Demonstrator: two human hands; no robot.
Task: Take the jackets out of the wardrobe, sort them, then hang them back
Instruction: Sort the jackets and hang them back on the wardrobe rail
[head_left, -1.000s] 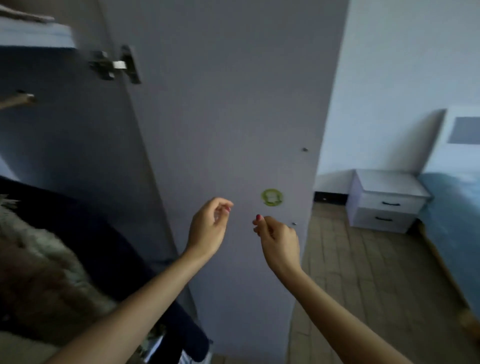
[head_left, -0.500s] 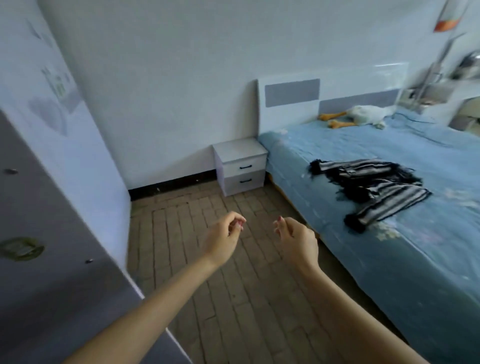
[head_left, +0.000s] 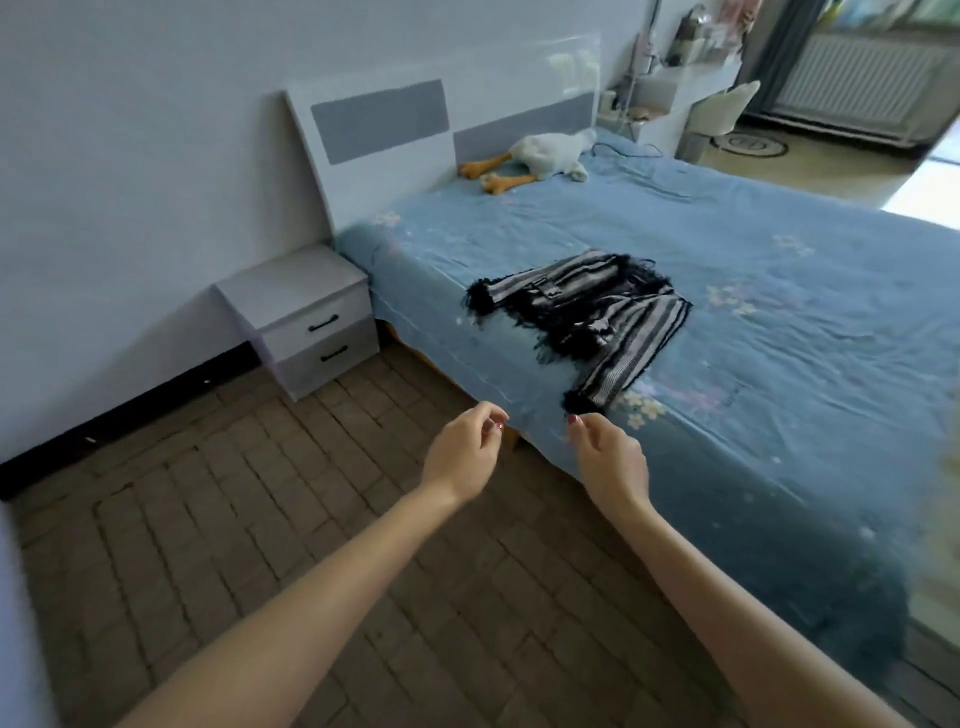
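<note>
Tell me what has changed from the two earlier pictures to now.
The view has swung from the open wardrobe door, across the floor, to the bed. Both hands, left hand and right hand, have come close to the bed's edge, the right just short of the striped jacket sleeve. Nothing was taken hold of or let go. Unchanged: both hands empty with loosely curled fingers; over the last half second the jacket lies as it did.

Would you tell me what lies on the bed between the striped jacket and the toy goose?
In the head view, only bare blue sheet lies between the striped jacket and the toy goose.
</note>
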